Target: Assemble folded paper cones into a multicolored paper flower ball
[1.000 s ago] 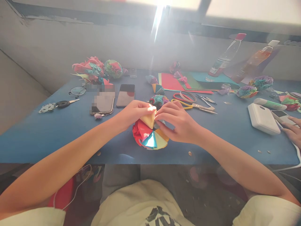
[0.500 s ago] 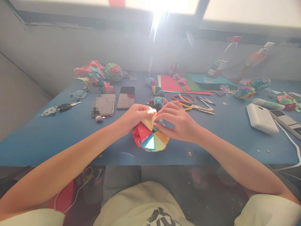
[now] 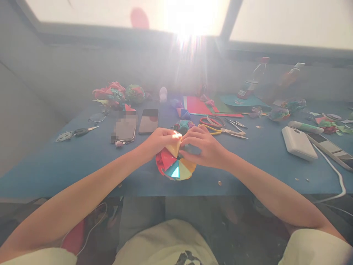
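Observation:
A round, several-coloured paper piece (image 3: 168, 161) with red, blue, pale yellow and orange wedges rests near the table's front edge. My left hand (image 3: 161, 142) is closed on a yellow folded paper wedge (image 3: 173, 150) at its upper side, thumb on top in bright sunlight. From the other side my right hand (image 3: 206, 150) has its fingers bent and gathered at the same wedge's edge. Whether the right fingertips pinch the paper is hard to make out. Just behind the hands lies a teal rolled paper flower (image 3: 184, 125).
Yellow-handled scissors (image 3: 222, 131) lie behind my right hand, a black phone (image 3: 149, 121) behind my left. Coloured paper sheets (image 3: 198, 105) and two bottles (image 3: 250, 82) stand farther back. At right are a white power bank (image 3: 299, 143) and cable. Strong glare comes from the window.
The camera has tilted up slightly, so the tabletop things appear lower and more window shows. Both hands stay at the yellow wedge, with the right fingers shifted a little.

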Available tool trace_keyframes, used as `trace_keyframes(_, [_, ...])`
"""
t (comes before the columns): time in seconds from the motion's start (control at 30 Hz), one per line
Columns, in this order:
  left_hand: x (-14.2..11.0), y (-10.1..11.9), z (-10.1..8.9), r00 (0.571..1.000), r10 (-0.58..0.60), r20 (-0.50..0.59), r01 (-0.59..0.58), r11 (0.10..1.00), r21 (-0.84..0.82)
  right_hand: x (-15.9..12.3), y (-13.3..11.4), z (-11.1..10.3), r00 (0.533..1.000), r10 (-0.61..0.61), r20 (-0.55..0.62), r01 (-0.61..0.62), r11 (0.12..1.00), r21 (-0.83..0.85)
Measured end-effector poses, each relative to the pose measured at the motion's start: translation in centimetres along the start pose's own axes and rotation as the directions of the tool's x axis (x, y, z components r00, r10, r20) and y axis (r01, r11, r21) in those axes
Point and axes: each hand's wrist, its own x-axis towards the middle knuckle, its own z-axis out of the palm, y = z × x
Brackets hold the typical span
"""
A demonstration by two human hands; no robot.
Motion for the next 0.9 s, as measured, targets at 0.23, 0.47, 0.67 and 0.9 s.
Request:
trace_keyframes(0.23, [0.1, 0.3, -0.3, 0.993, 0.118, -0.009, -0.115, 0.983, 0.140, 0.0, 0.4, 0.3, 0.993, 0.043, -0.114, -0.057, 0.991, -0.118])
trace_keyframes(0.47, [0.5, 0.6, -0.7, 0.894, 0.388, -0.226, -0.237, 0.834, 0.498, 0.1, 0.7, -0.4, 0.971, -0.039, -0.234, -0.039, 0.948, -0.317])
trace_keyframes(0.67, [0.3, 0.9, -0.4, 0.895, 0.424, -0.135, -0.314, 0.817, 0.484, 0.0, 1.0, 0.1, 0.989, -0.034, -0.145, -0.022, 0.928, -0.372])
trace_keyframes(0.9, [-0.6, 1.7, -0.2, 0.861, 0.508, 0.017, -0.426, 0.703, 0.569, -0.1, 0.7, 0.4, 0.994, -0.043, -0.096, 0.007, 0.939, -0.344])
